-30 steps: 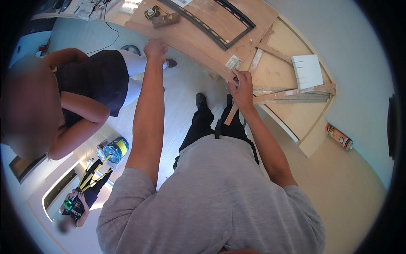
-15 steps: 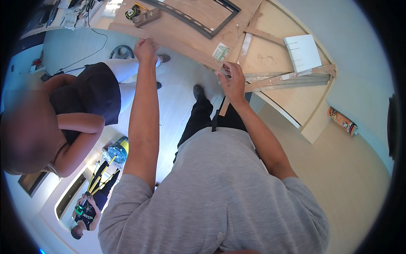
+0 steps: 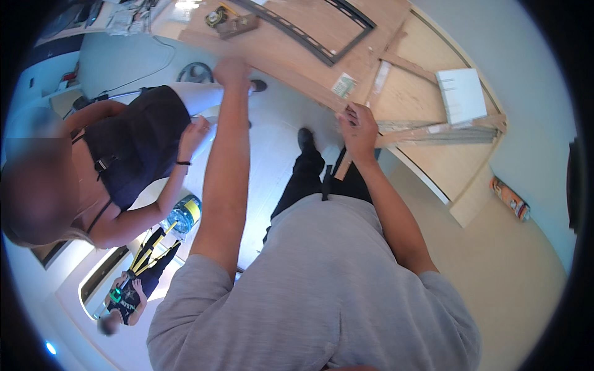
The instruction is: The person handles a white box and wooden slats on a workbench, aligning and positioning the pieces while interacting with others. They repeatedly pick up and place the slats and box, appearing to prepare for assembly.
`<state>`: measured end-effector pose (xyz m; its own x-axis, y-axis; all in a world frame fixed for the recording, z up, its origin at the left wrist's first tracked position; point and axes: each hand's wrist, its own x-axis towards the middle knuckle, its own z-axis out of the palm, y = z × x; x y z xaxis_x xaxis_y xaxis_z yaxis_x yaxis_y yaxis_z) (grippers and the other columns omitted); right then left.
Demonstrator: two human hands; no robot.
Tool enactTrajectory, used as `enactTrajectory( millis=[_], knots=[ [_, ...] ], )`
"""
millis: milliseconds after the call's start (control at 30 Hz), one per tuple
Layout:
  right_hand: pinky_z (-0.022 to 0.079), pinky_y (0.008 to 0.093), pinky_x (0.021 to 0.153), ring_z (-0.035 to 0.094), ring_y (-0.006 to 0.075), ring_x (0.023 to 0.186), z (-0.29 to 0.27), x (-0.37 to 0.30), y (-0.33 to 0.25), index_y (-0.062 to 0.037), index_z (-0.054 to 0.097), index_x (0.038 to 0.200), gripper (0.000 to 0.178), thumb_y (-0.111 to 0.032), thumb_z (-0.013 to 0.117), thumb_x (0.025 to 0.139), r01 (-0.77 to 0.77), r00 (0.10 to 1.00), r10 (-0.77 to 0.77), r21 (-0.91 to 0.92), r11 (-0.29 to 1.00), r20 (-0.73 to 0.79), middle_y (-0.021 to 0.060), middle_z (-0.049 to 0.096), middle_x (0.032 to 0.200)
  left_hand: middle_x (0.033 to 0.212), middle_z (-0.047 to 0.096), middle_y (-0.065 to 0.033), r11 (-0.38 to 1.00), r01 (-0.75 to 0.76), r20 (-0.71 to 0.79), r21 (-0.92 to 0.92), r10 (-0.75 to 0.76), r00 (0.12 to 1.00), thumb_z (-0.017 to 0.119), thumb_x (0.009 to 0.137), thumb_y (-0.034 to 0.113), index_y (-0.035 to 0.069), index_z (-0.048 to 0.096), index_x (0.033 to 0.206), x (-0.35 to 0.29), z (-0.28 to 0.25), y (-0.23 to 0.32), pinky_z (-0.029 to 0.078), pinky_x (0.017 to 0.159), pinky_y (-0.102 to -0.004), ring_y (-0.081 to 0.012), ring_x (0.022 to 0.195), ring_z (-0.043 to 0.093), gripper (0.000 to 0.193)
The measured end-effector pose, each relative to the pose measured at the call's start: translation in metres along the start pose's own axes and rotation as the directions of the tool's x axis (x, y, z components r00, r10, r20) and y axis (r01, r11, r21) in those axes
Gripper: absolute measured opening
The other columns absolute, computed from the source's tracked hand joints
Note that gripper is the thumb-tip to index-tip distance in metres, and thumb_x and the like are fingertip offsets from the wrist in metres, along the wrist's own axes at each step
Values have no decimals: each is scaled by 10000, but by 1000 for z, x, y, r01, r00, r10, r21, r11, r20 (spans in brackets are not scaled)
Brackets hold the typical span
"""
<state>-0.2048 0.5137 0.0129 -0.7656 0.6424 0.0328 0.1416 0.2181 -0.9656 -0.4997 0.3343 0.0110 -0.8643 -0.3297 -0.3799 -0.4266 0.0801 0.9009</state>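
My left hand is at the near edge of the wooden worktop, over a long flat wooden strip that runs along this edge. Motion smears its fingers. At the strip's right end my right hand has its fingers bent and closed around the end, partly blurred. Behind the strip, a dark slotted metal frame lies on the worktop. Further left are a wooden hand plane and a tape measure. A small printed label is near my right hand.
To the right, a pale wooden panel with battens carries a white block. An orange cartridge lies beyond it. A person in dark clothes stands close on the left; another person is farther off beside a yellow tripod.
The whole view has shifted, with the worktop lying further right and lower. My left hand has become blurred. The person at left has lowered an arm, with a hand now out in front.
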Motion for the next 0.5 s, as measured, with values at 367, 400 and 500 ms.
enactTrajectory(
  millis=[367,400,500],
  knots=[
    [597,349,856,698,276,986,-6,5,-8,67,624,1176,383,-23,771,834,8,997,-5,-42,999,81,192,644,1087,800,673,-179,983,6,-80,182,9,997,742,783,-68,-93,557,1091,-24,3,33,481,395,-276,-188,504,636,359],
    [596,351,860,697,276,987,-6,5,-7,69,624,1174,381,-24,770,835,16,996,-13,-40,999,83,192,644,1088,803,674,-183,981,5,-87,192,12,996,744,782,-66,-91,558,1105,-24,3,34,487,396,-278,-191,506,640,374],
    [591,355,873,696,277,985,-6,4,-3,77,622,1169,375,-28,767,839,12,996,-7,-52,999,83,193,643,1089,807,675,-189,961,-39,-50,274,55,997,751,776,-65,-86,555,1131,-21,1,33,512,403,-292,-203,522,655,406]
  ],
)
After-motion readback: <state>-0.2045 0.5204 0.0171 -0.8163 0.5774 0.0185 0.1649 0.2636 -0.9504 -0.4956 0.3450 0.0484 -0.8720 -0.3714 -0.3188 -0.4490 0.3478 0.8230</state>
